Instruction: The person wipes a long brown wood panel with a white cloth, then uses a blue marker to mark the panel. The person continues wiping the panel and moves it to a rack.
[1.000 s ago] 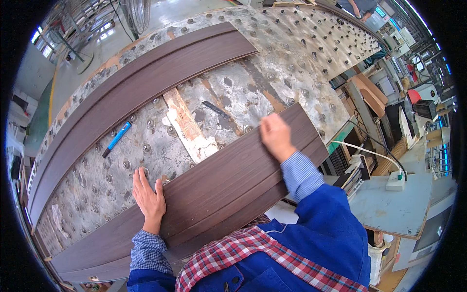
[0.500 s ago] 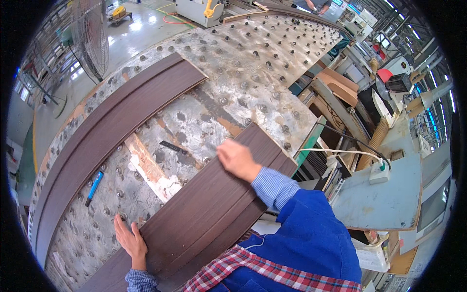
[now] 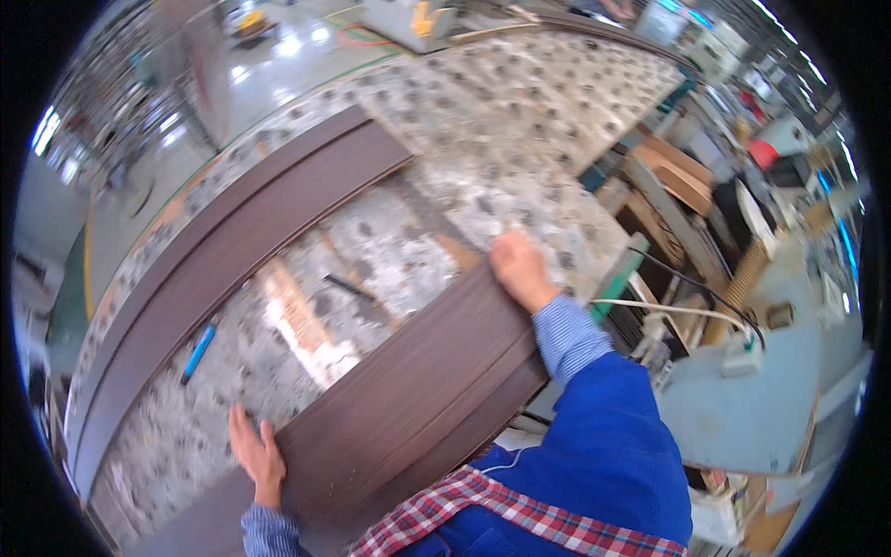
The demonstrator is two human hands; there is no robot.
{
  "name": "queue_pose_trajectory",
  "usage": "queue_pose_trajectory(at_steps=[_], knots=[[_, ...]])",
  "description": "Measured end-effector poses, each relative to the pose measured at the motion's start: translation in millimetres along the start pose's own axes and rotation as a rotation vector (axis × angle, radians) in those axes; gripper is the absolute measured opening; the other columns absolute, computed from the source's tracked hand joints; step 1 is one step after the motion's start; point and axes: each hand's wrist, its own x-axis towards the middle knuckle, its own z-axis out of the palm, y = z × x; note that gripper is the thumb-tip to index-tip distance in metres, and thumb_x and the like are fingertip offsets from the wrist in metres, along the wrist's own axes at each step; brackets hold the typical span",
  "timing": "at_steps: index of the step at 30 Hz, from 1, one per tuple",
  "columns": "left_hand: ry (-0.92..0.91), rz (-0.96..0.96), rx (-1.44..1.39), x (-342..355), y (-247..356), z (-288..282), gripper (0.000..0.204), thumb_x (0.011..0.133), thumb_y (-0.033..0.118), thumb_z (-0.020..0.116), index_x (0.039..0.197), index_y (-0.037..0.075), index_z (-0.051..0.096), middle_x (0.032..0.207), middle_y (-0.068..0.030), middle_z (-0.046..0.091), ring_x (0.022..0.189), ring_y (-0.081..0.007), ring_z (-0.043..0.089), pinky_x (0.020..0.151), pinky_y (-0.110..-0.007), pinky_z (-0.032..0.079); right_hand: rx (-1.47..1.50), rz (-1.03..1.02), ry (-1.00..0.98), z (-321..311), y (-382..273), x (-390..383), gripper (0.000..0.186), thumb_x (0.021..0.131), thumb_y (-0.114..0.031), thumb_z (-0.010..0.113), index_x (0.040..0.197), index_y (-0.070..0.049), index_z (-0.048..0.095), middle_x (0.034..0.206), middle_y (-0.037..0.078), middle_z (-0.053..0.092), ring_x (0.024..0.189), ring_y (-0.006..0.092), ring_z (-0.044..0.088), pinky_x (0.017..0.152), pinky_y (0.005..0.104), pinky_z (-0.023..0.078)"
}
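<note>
A dark brown wood-grain board with long grooves lies slantwise just in front of me. My left hand rests against its far long edge, fingers stretched out and thumb apart. At the board's upper right corner is my right hand, its fingers curled in and slightly blurred. Whatever those fingers may hold is hidden. Farther off, a second brown board of the same look lies on the studded metal table. Between the boards are a blue marker and a short black strip.
A pale wooden strip smeared with white lies between the boards. To the right stand a green edge piece, a white socket block with cables, and a grey-blue panel. Another person's hands show at the far edge.
My right hand has moved right and farther away along the near board to its end corner. My left hand stays at the board's edge. The whole view has shifted slightly.
</note>
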Motion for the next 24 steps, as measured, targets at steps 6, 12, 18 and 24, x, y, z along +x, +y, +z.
queue_pose_trajectory(at_steps=[6,12,18,24], knots=[[0.009,0.075,0.022,26,13,-23,0.052,0.086,0.042,0.055,0.126,0.008,0.052,0.136,-0.0241,0.039,0.127,-0.0385,0.036,0.104,-0.049,0.028,-0.003,0.029,0.063,-22,46,1,0.019,0.088,-0.012,0.051,0.097,0.000,0.063,0.088,0.017,0.060,0.081,0.0310,0.058,0.071,0.0401,0.046],[-0.063,0.531,-0.280,10,-19,-9,0.048,0.094,0.038,0.042,0.130,0.006,0.046,0.139,-0.0157,0.039,0.131,-0.0309,0.033,0.108,-0.044,0.024,0.282,-0.230,-0.014,6,-161,-42,0.017,0.086,-0.009,0.059,0.100,0.001,0.061,0.084,0.014,0.058,0.074,0.0257,0.058,0.067,0.0340,0.047],[-0.025,0.428,0.163,-12,-111,-37,0.041,0.095,0.031,0.040,0.129,0.010,0.046,0.136,-0.0122,0.041,0.130,-0.0303,0.033,0.106,-0.049,0.024,0.563,-0.101,-0.340,89,-291,-23,0.020,0.084,-0.013,0.061,0.098,0.002,0.062,0.086,0.014,0.064,0.073,0.0202,0.062,0.066,0.0305,0.048],[0.080,0.051,0.214,-58,-301,-93,0.038,0.091,0.024,0.045,0.128,0.014,0.047,0.137,-0.0123,0.038,0.132,-0.0307,0.029,0.102,-0.052,0.027,0.361,-0.138,-0.220,174,-352,-42,0.026,0.078,-0.014,0.065,0.101,-0.002,0.064,0.090,0.015,0.065,0.083,0.0254,0.062,0.072,0.0357,0.049]])
